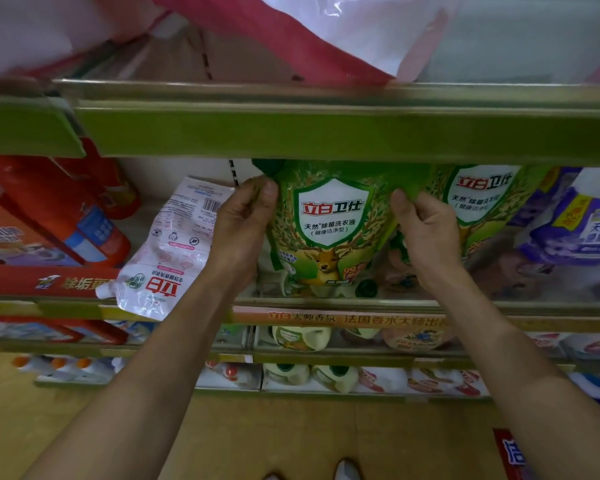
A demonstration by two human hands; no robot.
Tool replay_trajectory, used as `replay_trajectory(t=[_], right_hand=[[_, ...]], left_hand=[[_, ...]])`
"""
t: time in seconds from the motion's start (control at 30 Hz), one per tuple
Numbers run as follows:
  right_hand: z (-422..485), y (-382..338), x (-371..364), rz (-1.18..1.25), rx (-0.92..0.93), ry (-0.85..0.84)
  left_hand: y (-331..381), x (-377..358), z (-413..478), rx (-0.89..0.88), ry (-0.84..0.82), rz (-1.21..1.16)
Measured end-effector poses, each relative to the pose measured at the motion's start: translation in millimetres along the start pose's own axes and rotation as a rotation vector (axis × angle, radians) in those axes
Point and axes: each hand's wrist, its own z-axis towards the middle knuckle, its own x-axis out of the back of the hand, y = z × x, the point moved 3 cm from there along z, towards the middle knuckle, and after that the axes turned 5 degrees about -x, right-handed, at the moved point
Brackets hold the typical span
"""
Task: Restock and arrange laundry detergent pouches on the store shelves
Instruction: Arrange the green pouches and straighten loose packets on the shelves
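Nearby, inverted white pouch (167,247) beside green pouch (329,220)

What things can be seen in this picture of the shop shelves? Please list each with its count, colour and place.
held green pouch: one, green with a white shield and a deer, upright at the centre of the middle shelf
second green pouch: one, green, just right of it
purple pouch: one, purple and white, far right of the same shelf
white pouch: one, white with red print, lying upside down left of the hands
red packs: several, red-orange, far left
pink bags: count unclear (blurred), pink and white, top shelf
cream jugs: at least three, cream, two lower shelves
left hand: grips the held green pouch's left edge
right hand: grips its right edge
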Motion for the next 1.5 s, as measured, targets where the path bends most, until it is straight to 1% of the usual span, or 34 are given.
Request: replay_trajectory(t=[0.13, 0.27, 0.4, 0.57, 0.7, 0.93, 1.0, 1.1, 1.17, 1.27, 1.37, 1.5], right_hand=[[-2.7, -3.6, 1.8, 0.018, 0.022, 0.023], [-4.3, -2.9, 5.9, 0.051, 0.064, 0.074], [-1.0, -5.6, 10.7, 0.038, 0.074, 0.045], [2.6, -1.9, 16.0, 0.050, 0.005, -0.009], [0.5, 2.2, 16.7, 0.052, -0.042, 0.023], [-6.4, 28.8, 14.6, -0.026, -0.160, 0.036], [-13.9, 37.7, 8.7, -0.070, -0.179, 0.001], [-26.2, 57.7, -1.1, -0.133, -0.227, -0.142], [-32.6, 76.0, -5.1, -0.215, -0.259, -0.216], [-40.8, 93.7, -11.8, -0.313, -0.298, -0.301], [-39.3, 102.4, -14.7, -0.292, -0.316, -0.286], [-32.9, 109.4, -19.0, -0.353, -0.306, -0.243]], left_hand=[[11.2, 1.0, 0.1, -0.057, -0.093, 0.051], [20.0, -2.2, 1.9, -0.046, -0.051, 0.077], [17.2, 1.4, 3.3, -0.018, -0.017, 0.042], [19.4, 1.2, 1.4, -0.022, -0.028, 0.040], [14.6, 8.6, -4.8, -0.020, -0.080, 0.166], [-35.1, 33.4, -26.8, 0.139, -0.096, 0.247], [-47.1, 32.0, -33.3, 0.172, -0.104, 0.265], [-63.3, 30.3, -43.1, 0.214, -0.138, 0.310], [-73.0, 30.0, -47.5, 0.245, -0.172, 0.318], [-78.8, 30.0, -50.9, 0.219, -0.245, 0.299], [-80.0, 26.7, -49.9, 0.196, -0.301, 0.326], [-84.1, 22.6, -44.4, 0.190, -0.281, 0.374]])
